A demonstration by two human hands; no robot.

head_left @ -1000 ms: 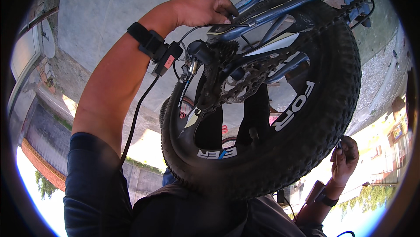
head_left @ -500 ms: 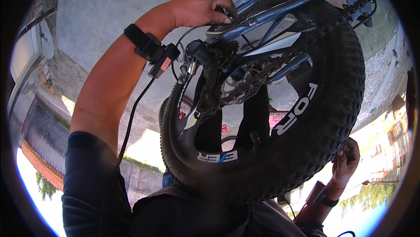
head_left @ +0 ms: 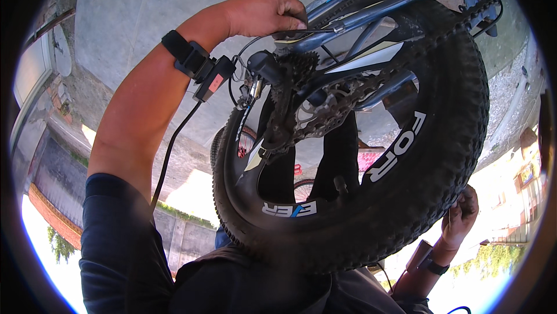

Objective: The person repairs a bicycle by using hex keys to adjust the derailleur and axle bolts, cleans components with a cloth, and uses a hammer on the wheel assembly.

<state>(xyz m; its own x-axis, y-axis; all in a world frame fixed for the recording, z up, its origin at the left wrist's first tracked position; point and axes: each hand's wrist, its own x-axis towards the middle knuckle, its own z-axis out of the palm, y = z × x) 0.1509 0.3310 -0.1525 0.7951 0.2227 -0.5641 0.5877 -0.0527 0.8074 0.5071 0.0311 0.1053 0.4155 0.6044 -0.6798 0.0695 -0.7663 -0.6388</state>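
Fingers (head_left: 296, 8) of the left hand (head_left: 255, 15) are curled together at a thin cable (head_left: 319, 30), close beside the blue-grey bicycle frame (head_left: 360, 18); I cannot tell whether they pinch it. The right hand (head_left: 461, 215) has its fingers bent against the outer edge of the tyre (head_left: 371, 244); I cannot confirm a grip there either.

I record the bicycle wheel (head_left: 386, 169) directly in front of the person's torso, between the two hands, with the gears (head_left: 303, 67) near its middle.

The floor (head_left: 139, 24) beyond is grey, concrete-like and marked with faint lines. I find an open-air setting: a curved reddish brick edging (head_left: 55, 216) at left, greenery (head_left: 58, 245) beside it, and strong daylight. A reddish wheel (head_left: 246, 140) shows partly behind the bicycle wheel.
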